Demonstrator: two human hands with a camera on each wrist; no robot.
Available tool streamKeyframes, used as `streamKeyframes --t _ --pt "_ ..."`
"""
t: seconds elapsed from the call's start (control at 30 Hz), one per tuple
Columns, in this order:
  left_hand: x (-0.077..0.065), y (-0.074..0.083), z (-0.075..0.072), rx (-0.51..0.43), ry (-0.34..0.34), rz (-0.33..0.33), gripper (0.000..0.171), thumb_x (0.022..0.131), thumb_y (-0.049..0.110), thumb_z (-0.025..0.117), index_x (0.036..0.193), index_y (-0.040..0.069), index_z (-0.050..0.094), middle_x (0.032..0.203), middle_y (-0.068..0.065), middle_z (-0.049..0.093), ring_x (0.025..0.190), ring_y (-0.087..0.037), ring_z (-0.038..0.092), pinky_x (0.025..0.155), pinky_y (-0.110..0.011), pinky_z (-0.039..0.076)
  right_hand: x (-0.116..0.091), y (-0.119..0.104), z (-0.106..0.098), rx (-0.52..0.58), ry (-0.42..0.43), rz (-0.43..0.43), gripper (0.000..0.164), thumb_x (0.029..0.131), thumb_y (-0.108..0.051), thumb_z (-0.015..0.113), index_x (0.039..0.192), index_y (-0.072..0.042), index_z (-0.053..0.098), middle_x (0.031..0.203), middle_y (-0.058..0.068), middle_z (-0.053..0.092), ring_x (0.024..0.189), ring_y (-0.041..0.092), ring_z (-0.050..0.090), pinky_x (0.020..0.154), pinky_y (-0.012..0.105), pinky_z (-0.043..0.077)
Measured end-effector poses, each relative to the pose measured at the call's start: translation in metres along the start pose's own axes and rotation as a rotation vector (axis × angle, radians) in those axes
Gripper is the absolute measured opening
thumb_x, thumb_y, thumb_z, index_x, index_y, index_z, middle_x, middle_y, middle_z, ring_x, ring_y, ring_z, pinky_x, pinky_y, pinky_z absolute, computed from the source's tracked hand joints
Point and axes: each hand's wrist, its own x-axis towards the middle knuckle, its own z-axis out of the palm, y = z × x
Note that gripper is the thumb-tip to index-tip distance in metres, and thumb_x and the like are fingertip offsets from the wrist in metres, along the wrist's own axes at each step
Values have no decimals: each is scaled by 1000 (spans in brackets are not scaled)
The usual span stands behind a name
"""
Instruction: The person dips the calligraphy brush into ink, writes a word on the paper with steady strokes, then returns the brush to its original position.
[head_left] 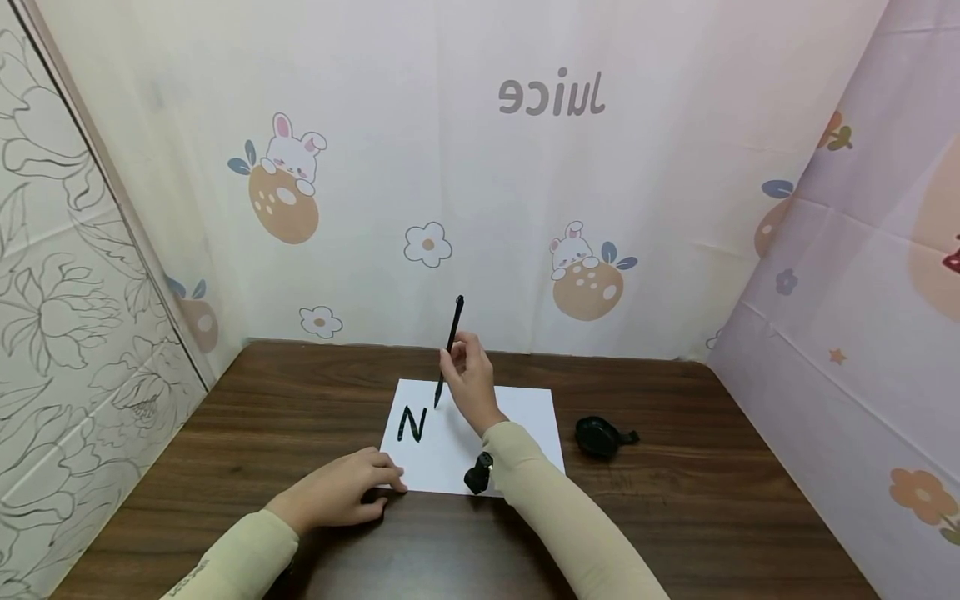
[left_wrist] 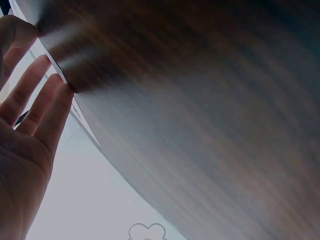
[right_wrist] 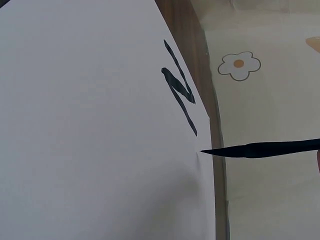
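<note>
My right hand (head_left: 472, 385) pinches a dark writing brush (head_left: 453, 327) by its shaft, the brush standing nearly upright. In the right wrist view the pointed black tip of the brush (right_wrist: 260, 149) hovers close to the white paper (right_wrist: 90, 130), just beside a black inked letter N; contact with the sheet cannot be told. That letter N (head_left: 412, 425) lies on the left part of the paper (head_left: 442, 462). My left hand (head_left: 348, 490) rests at the paper's lower left corner, its fingers (left_wrist: 55, 117) extended and touching the near edge.
A small black dish (head_left: 597, 437) with a short handle stands on the brown wooden table (head_left: 675, 500), right of the paper. A printed curtain (head_left: 375, 167) hangs behind the table's far edge, with further walls of cloth at both sides. A black wrist camera (head_left: 478, 473) sits at my right sleeve.
</note>
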Motion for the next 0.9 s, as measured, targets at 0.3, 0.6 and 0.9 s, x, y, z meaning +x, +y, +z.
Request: streamKeyframes --t 0.3,0.6,0.9 --pt "1 1 -1 0 0 1 22 86 11 71 107 19 75 111 4 65 104 -13 59 88 -32 53 -2 2 -2 -7 -6 -22 25 100 -13 61 121 -8 49 94 5 57 84 16 58 73 28 55" --pt "0 0 -1 4 9 7 22 87 10 71 106 19 75 110 6 64 102 -12 59 87 -31 53 -3 5 -3 1 -8 -10 25 99 -10 61 122 -9 49 93 4 56 84 16 58 72 28 54" --pt "1 2 -2 -12 -14 -19 22 87 11 71 107 19 75 111 6 65 104 -12 59 88 -31 52 -5 5 -4 -4 -20 -15 26 99 -11 61 122 -9 48 92 4 55 82 16 55 71 28 53"
